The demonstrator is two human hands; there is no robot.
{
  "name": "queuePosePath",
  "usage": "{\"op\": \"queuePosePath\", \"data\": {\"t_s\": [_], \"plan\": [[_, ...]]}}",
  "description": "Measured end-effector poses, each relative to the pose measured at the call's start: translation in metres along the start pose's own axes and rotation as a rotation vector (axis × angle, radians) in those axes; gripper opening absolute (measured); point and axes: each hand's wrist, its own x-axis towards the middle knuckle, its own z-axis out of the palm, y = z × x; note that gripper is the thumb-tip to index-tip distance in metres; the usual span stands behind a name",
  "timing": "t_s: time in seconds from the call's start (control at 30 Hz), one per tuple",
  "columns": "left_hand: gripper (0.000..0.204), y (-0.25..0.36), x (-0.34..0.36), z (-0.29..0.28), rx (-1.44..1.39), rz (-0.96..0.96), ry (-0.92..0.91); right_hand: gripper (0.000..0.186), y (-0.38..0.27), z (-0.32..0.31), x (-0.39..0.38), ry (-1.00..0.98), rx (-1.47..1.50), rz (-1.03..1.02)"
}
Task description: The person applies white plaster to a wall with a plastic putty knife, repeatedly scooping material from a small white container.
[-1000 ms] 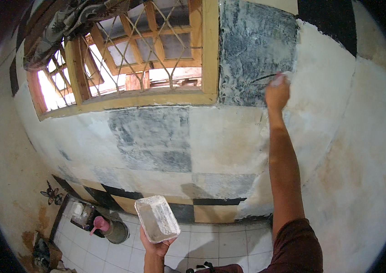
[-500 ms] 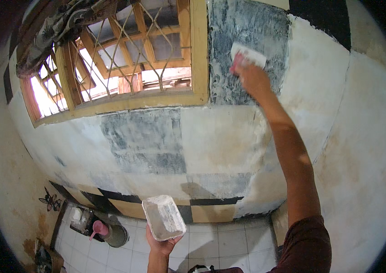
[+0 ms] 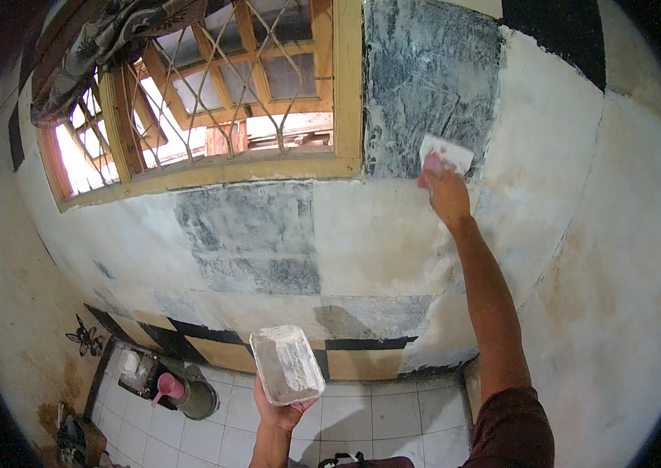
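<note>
Right of the window [image 3: 348, 101], the right hand [image 3: 450, 199] has its fingers clamped on a white scraper [image 3: 456, 156] over a dark, white-smeared wall panel [image 3: 424, 62]. Below the window, the left hand [image 3: 278, 413] has fingers clasped round a paste-crusted tray [image 3: 270, 366]; also below, a bucket [image 3: 201, 400] stands on white floor tiles [image 3: 348, 417].

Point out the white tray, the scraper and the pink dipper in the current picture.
White tray [image 3: 300, 363], head view: on its inner right wall.
Scraper [image 3: 453, 153], head view: on its white blade.
Pink dipper [image 3: 171, 386], head view: on its cup.
</note>
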Motion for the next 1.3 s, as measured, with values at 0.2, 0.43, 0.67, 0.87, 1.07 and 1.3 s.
{"op": "queuePosePath", "data": {"t_s": [0.2,0.43,0.67,0.87,1.07,1.3], "plan": [[0.064,0.001,-0.005,-0.009,-0.007,0.013,-0.018,0.033,-0.049,-0.004,-0.072,-0.267,0.357,-0.050],[0.066,0.009,-0.009,0.007,0.004,0.057,0.003,0.022,-0.080,-0.040,-0.108,0.220,1.359,1.019],[0.068,0.012,0.001,0.018,0.002,0.076,-0.024,0.025,-0.173,0.009,-0.252,0.352,2.046,1.799],[0.068,0.021,0.003,0.024,0.013,0.116,-0.060,0.024,-0.257,-0.038,-0.252,0.214,2.203,2.024],[0.067,0.029,0.014,0.031,0.048,0.117,-0.108,0.033,-0.254,-0.099,-0.180,-0.059,2.177,1.568],[0.068,0.038,0.027,0.041,0.135,0.122,-0.135,0.022,-0.267,-0.111,-0.170,-0.393,1.731,1.067]]}}
